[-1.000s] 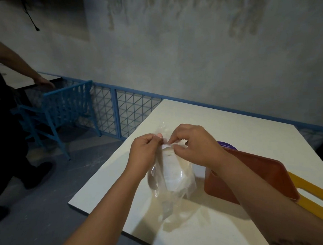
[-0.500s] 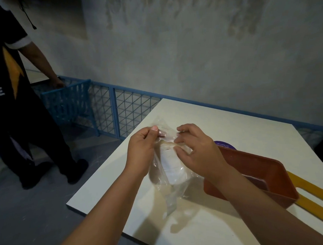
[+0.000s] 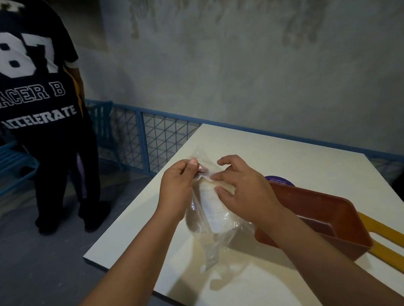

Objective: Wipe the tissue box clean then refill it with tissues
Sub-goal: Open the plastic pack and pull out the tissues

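Head view, looking down at a white tabletop [image 3: 265, 150]. The left grip [image 3: 177, 191] has thumb and curled fingers pinched on the upper left edge of a clear plastic bag [image 3: 197, 222]; the right grip [image 3: 244, 192] has its index finger lifted and loosely curved, while thumb and middle finger close on the bag's mouth from the opposite side, at the top of the tissues [image 3: 210, 205]; the two grips lie near each other with the bag's mouth between them. The tissues form a white folded stack, upright inside the bag; the bag is held over the near left part of the tabletop; its loose lower end hangs towards the surface, and whether it touches cannot be told. The tissue box [image 3: 314, 208], a reddish-brown open-topped container, rests on the tabletop just to the right of the bag, partly behind the right forearm; a yellow slotted piece [image 3: 394, 234] juts out from its far right end; a purple round sticker [image 3: 278, 181] shows on the tabletop just behind the box. At left, a second person [image 3: 31, 91] in a dark printed shirt stands on the floor, back to the camera, near a blue mesh railing [image 3: 163, 140].
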### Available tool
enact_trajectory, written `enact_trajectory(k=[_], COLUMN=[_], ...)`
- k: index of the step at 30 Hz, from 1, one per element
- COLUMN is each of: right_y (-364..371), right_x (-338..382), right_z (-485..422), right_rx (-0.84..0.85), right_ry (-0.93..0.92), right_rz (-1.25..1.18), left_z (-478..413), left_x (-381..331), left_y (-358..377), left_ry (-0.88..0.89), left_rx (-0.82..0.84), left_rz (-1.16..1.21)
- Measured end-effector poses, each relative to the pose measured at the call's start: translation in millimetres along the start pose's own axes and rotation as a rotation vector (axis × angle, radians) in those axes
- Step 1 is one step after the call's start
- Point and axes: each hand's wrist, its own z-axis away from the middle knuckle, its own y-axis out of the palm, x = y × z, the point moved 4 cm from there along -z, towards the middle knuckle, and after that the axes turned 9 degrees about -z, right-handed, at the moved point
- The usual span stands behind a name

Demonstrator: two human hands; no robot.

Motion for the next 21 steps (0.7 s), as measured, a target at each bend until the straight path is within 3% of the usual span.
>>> enact_trajectory(k=[8,13,21], right_y=[0.1,-1.4,7.6], right_x=[4.8,9.7,7.6], right_z=[-15.4,-21.5,-28.8], right_rx=[0.222,0.316,0.364], right_ry=[0.126,0.074,0.093], right_rz=[0.046,0.115,0.241], left_z=[-1.1,-0.6,0.7], left_x=[1.8,4.9,-4.7], left_y=[4.0,2.4,4.6], left_ry=[0.042,0.02,0.005], left_rx=[0.11,0.043,0.07], left_rz=[-0.056,-0.047,-0.044])
